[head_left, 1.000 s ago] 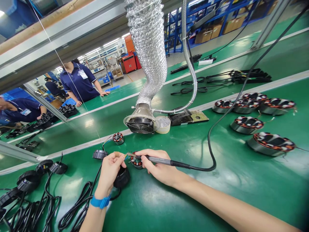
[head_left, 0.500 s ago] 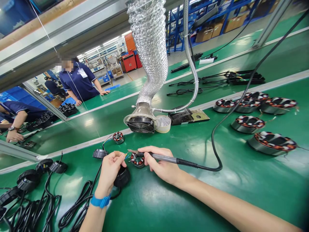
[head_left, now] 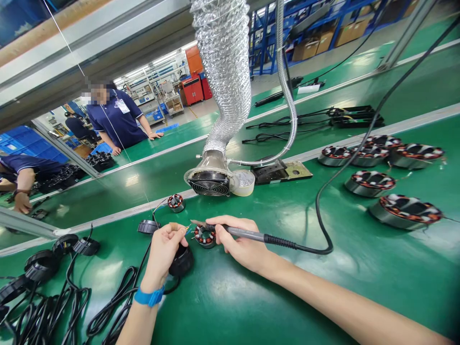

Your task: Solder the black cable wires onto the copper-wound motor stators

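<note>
- The left hand point(head_left: 163, 251) pinches thin colored wires point(head_left: 187, 230) just beside a small motor stator point(head_left: 204, 236).
- The right hand point(head_left: 240, 244) grips a soldering iron point(head_left: 240, 233), its tip near the stator.

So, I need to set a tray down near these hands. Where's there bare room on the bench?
Best is the green mat between the right forearm, the soldering iron's cord and the big coils. Left of the left hand, it's crowded with black cables.
</note>
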Demonstrator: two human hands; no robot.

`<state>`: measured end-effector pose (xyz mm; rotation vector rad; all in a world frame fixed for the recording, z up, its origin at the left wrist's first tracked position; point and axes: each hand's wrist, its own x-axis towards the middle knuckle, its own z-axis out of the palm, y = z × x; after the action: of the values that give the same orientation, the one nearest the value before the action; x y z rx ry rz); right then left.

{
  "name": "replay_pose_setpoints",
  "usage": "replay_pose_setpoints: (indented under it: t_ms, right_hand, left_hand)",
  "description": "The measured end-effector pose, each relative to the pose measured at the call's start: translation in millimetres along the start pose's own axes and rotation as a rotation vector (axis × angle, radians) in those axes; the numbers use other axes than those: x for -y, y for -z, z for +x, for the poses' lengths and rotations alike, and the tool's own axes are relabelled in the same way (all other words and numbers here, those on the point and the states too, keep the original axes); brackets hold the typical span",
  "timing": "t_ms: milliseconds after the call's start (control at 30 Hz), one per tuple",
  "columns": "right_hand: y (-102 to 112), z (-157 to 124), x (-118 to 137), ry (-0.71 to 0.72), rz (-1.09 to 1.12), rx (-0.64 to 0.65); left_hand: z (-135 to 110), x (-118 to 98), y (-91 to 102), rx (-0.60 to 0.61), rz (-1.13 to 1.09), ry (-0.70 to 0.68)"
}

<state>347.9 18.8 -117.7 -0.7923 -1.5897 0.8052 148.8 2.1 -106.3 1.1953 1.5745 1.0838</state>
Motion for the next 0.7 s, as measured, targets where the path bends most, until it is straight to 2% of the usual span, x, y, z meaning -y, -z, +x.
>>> replay_pose_setpoints:
  t_ms: [267,533,700]
  right_hand:
    - [-1,1,-2,0.022,-0.015,0.008]
    - [-10,11,-19,0.203,-0.024,0.243]
    - [-26,12,-27,0.222,-0.011,0.281]
  left_hand:
    - [1,0,0.5,0.009,0.008,0.001]
    - [-1,-3,4.6,0.143,0.066,0.028]
    - [-3,-5,5.3,0.172,0.124,0.008]
